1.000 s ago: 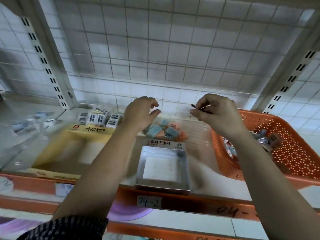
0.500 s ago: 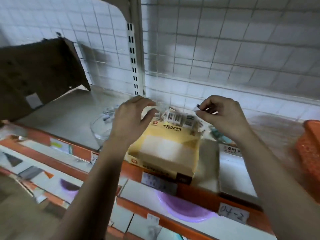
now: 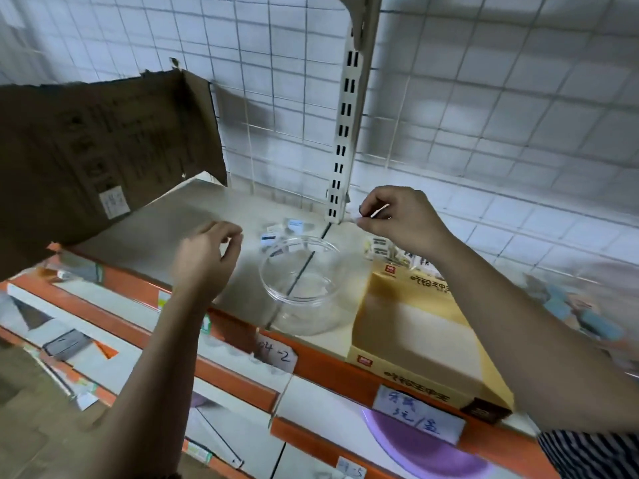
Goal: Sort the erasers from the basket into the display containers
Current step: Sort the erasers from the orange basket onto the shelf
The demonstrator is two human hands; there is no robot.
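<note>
A clear round glass bowl (image 3: pixel 304 281) stands on the shelf at the middle. Behind it lie several small white wrapped erasers (image 3: pixel 281 229). My right hand (image 3: pixel 397 216) hovers above and behind the bowl's right side, pinching a small eraser (image 3: pixel 373 214) between thumb and fingertips. My left hand (image 3: pixel 207 257) hangs left of the bowl, its fingers loosely curled and holding nothing. Right of the bowl is a yellow display box (image 3: pixel 425 326) with white erasers (image 3: pixel 380 245) at its back end. Blue and pink erasers (image 3: pixel 570 312) lie blurred at the far right.
A torn brown cardboard box (image 3: pixel 100 150) fills the shelf's left. A slotted upright post (image 3: pixel 345 133) rises behind the bowl before a wire grid and tiled wall. An orange shelf edge (image 3: pixel 242 326) carries paper labels. A purple disc (image 3: pixel 425 447) lies on the lower shelf.
The view has swung left, from the orange basket and metal tray to the glass bowl and cardboard box. Both hands travelled left with it; my right hand still pinches the small eraser.
</note>
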